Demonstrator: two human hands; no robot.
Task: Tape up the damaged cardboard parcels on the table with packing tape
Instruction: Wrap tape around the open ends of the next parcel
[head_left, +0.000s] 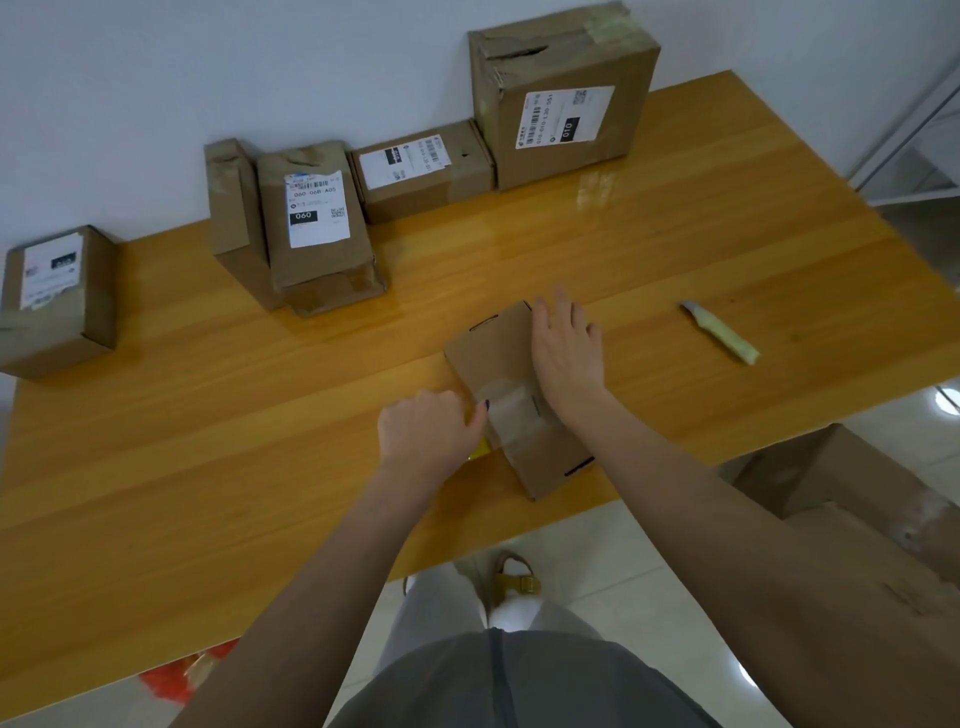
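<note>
Two bare forearms reached up from the bottom of the frame to a small parcel (496, 358) at the centre of the bench (208, 415), its long axis running away from the person and slanting slightly toward lower right. The right hand (566, 348) lay spread and flat on the parcel's far right side, pinning it. The left hand (423, 434) was curled at the near left edge, thumb on a strip of clear tape (506, 410) laid across the short way. It apparently gripped a tape roll (479, 450), of which only a yellow sliver showed. Any further pull of tape would likely run leftward, the left hand being nearer. A pale-handled knife (722, 331) lay well apart at centre right, within the right arm's sweep. Five more parcels lined the wall, from a low one (57, 306) at the left edge to a torn large one (566, 104) at the top; none blocked the hands.
</note>
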